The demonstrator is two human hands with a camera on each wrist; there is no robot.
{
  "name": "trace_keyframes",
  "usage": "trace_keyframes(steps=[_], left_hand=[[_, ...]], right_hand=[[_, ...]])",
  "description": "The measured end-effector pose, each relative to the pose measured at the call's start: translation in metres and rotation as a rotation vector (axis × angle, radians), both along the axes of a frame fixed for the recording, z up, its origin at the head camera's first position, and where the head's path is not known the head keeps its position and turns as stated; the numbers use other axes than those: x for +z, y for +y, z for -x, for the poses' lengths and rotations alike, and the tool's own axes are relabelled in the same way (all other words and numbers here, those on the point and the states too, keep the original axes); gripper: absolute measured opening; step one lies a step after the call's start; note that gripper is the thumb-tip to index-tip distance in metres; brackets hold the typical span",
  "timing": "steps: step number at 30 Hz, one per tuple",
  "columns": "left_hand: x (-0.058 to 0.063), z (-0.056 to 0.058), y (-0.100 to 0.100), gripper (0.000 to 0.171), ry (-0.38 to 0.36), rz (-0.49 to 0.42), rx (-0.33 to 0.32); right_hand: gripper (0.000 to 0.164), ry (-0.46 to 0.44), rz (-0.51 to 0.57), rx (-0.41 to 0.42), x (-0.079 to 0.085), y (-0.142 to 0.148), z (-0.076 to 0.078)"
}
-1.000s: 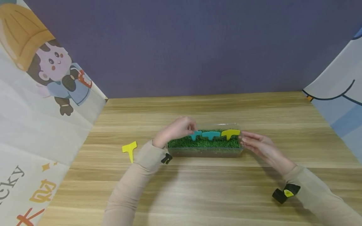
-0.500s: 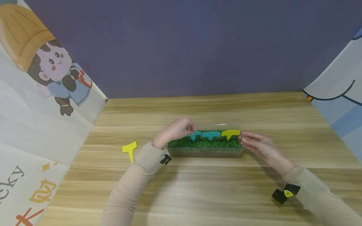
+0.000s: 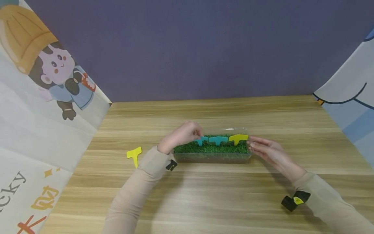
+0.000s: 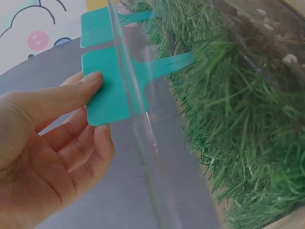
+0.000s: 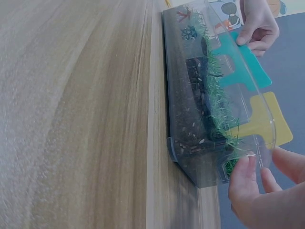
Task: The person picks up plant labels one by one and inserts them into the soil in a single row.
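Observation:
A clear plastic box (image 3: 213,158) holds soil and green artificial grass (image 3: 217,149). Between thumb and fingers, my left hand (image 3: 185,132) pinches the head of a teal T-shaped plant label (image 4: 112,88), whose stem goes down into the grass. Beside it, a second teal label (image 3: 218,140) and then a yellow plant label (image 3: 238,138) stand upright in a row. My right hand (image 3: 270,152) grips the box's right end, thumb and fingertips at the corner by the yellow label, as the right wrist view shows.
Another yellow plant label (image 3: 134,155) lies flat on the wooden table (image 3: 216,198), left of the box and close to my left sleeve. A dark panel (image 3: 204,52) rises behind the table, and printed sheets (image 3: 26,126) flank both sides.

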State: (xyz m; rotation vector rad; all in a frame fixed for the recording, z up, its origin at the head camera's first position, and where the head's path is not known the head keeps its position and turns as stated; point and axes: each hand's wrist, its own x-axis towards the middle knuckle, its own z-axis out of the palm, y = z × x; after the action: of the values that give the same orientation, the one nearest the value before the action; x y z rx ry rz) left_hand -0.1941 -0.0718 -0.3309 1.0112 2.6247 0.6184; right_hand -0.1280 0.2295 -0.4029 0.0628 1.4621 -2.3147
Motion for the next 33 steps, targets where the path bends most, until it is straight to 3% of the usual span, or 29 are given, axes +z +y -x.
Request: trace_keyframes(steps=[18,33], left_hand=[[0.0009,-0.0002,-0.0003,0.009,0.051,0.034,-0.022],[0.0017,-0.0012,0.0014,0.014,0.022,0.026,-0.012]], right_hand=[[0.027,0.003,0.03,0.011,0.0003,0.0003,0.0001],[0.026,-0.028,0.002,0.002,0.0028,0.0001,0.0005]])
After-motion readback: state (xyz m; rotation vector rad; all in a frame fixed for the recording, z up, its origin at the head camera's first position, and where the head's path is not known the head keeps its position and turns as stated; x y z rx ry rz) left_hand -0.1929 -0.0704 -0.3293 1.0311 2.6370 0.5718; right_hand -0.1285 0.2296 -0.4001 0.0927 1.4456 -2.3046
